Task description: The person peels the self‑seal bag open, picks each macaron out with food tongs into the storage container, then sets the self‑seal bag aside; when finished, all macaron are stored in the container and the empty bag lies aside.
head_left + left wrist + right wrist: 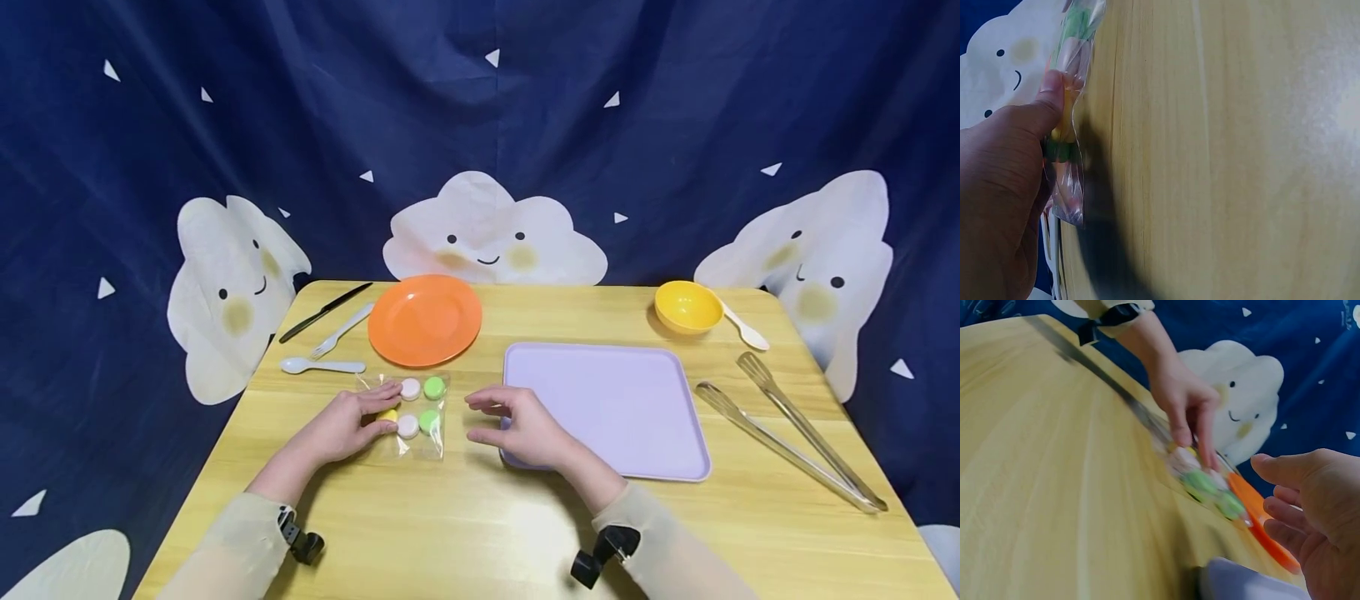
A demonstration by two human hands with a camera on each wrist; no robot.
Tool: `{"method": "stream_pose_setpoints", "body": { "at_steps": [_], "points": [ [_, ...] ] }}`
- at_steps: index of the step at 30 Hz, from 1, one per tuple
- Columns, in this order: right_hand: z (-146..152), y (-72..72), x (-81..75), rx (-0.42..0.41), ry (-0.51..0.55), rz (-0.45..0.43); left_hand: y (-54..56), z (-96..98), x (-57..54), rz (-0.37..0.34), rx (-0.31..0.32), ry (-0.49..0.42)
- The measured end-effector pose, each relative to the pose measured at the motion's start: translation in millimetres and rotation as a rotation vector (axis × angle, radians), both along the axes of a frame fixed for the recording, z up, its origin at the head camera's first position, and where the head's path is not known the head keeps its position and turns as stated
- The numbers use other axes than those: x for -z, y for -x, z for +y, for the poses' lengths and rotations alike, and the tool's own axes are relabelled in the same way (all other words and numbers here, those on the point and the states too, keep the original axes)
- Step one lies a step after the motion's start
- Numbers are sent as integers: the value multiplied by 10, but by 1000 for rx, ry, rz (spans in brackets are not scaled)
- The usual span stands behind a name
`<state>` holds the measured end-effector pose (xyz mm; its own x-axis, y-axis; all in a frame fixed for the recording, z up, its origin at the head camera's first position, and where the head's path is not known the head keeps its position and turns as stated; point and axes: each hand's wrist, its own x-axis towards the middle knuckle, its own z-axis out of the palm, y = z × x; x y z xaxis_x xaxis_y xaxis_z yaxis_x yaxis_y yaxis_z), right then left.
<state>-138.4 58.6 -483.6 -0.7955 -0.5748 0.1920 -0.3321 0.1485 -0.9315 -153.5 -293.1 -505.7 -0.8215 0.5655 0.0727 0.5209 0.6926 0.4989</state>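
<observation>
My left hand (351, 423) grips the left side of a clear plastic packet (418, 446) of small round pieces in white, green and yellow. The pieces look like macarons. In the left wrist view the thumb (1052, 94) lies on the packet, close to the wooden table, and the other fingers are largely hidden. To the packet's right, my right hand (528, 427) hovers with fingers loosely bent and nothing between them. It overlaps the left edge of a lilac tray (607, 408). In the right wrist view its thumb and fingers are apart, facing the packet.
An orange plate (424, 321) sits behind the packet. Left of it lie a black knife (325, 312), a pale fork (342, 331) and a pale spoon (322, 366). A yellow bowl (687, 308) with a white spoon (744, 327) beside it stands back right, and metal tongs (795, 437) lie right of the tray.
</observation>
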Motion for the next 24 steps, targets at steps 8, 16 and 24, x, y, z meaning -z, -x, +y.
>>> {"method": "stream_pose_setpoints", "body": {
  "at_steps": [8,16,24],
  "points": [
    [-287,-30,110,-44,-102,79,18,0,-5,-19,1,-13],
    [-597,-118,247,-49,-217,277,4,-65,24,-6,18,-25],
    [-745,-146,375,25,-297,325,28,-27,33,-9,16,-32]
  ]
}}
